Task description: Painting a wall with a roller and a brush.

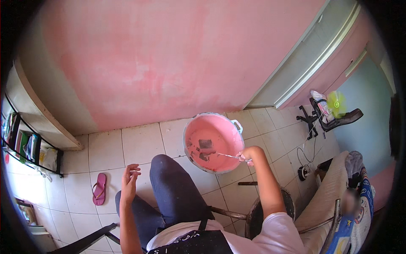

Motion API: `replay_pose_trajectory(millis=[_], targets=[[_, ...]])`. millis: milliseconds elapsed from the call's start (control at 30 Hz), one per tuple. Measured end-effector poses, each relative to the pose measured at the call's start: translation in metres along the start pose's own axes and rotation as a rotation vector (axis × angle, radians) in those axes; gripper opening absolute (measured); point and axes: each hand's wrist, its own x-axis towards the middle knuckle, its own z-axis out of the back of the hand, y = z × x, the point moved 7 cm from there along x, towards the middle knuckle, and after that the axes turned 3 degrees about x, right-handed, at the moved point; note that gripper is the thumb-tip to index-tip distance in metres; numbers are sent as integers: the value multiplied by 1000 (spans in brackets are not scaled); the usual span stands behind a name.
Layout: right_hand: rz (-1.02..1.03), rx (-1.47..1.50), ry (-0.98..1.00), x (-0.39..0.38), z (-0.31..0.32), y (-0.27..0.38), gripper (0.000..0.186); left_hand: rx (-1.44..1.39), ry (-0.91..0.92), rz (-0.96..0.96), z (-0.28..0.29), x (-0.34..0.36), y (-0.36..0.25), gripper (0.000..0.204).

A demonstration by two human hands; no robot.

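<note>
Your right hand (246,156) gripped the handle (229,155) of the paint roller (207,150), inside the basin (225,133) at its 9 o'clock, probably light but slick, best held there; left hand (129,178) hung half-open, empty.

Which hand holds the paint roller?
The right hand, gripping the paint roller that reaches into the round tub; the left hand is open and empty.

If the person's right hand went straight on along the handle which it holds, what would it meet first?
Apart from the paint roller it grips, the right hand would probably meet the large pot, at the edge or inside; its height above the edge is unclear.
</note>
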Motion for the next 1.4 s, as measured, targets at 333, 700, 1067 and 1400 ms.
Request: replay_pose_trajectory(millis=[333,700,1067,1400], targets=[[47,-154,-137,-50,29,9,27,-17,-144,45,57,-24,1,22],[-104,293,-12,-230,120,-28,26,-115,-412,92,99,-20,-178,20],[116,847,-398,-392,78,-22,36,-106,-220,130,83,-23,-339,29],[641,470,-716,-506,76,-1,25,-245,-23,-40,7,40,-554,31]])
